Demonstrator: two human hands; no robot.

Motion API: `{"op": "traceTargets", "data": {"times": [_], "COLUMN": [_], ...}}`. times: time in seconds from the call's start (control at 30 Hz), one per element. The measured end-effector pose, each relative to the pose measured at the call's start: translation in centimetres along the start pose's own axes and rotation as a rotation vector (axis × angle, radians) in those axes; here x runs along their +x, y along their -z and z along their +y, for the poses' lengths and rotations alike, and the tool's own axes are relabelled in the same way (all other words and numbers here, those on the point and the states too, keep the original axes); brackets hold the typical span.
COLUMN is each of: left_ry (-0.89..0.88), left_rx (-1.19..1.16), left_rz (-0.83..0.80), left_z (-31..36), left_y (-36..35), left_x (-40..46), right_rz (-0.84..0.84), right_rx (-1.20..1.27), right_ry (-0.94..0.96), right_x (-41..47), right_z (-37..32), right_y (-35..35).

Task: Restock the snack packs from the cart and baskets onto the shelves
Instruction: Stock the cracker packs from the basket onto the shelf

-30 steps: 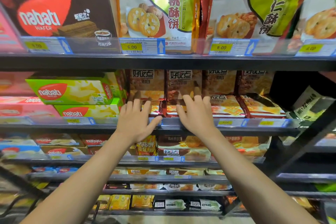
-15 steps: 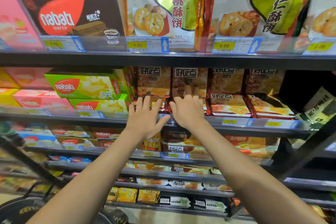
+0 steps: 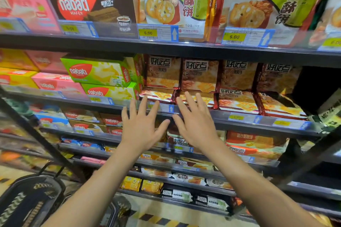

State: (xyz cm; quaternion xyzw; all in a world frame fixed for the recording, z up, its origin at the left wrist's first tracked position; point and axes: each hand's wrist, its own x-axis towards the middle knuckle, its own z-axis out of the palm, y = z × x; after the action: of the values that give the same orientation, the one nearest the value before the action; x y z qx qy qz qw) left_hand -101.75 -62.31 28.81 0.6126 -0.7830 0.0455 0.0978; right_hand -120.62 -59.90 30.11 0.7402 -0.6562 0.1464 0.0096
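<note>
Hovering side by side, left hand [image 3: 141,130] and right hand [image 3: 196,125] have fingers spread flat, holding nothing, in front of the shelf edge [image 3: 239,122]. Brown cracker packs [image 3: 200,86] sit stacked at 12 o'clock from the hands, green Nabati lemon wafer boxes [image 3: 99,76] at 10 o'clock.

green box [image 3: 96,73], pink box [image 3: 55,84], brown packs [image 3: 200,73]

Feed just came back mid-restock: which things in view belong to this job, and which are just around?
Job:
- left hand, open, holding nothing
- right hand, open, holding nothing
- brown cracker packs on the middle shelf
- black basket, lower left

Just around:
- green wafer boxes
- walnut cookie bag
- price tags
</note>
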Motion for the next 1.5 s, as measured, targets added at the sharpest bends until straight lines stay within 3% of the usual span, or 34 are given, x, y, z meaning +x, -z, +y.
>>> {"op": "traceTargets", "data": {"times": [0.4,0.67,1.13,1.5], "left_ry": [0.351,0.643,0.988,1.17], "left_rx": [0.031,0.012,-0.1,-0.264], "left_rz": [-0.07,-0.2,-0.26,-0.405], "left_z": [-4.5,-9.2,-22.1,-30.1], "left_y": [-4.4,-6.6,-11.4,-22.2], "left_x": [-18.0,-28.0,-38.7,-43.7], "right_rz": [-0.339,-0.275,-0.743,-0.784], "right_rx": [0.105,0.222,-0.039,-0.144], "right_ry": [0.272,0.5,0.728,0.786], "right_x": [-8.1,-12.8,-14.7,-16.2], "right_z": [-8.0,-15.1,-31.1,-36.2], "right_y": [-8.4,-14.1,-22.8,-35.6]}}
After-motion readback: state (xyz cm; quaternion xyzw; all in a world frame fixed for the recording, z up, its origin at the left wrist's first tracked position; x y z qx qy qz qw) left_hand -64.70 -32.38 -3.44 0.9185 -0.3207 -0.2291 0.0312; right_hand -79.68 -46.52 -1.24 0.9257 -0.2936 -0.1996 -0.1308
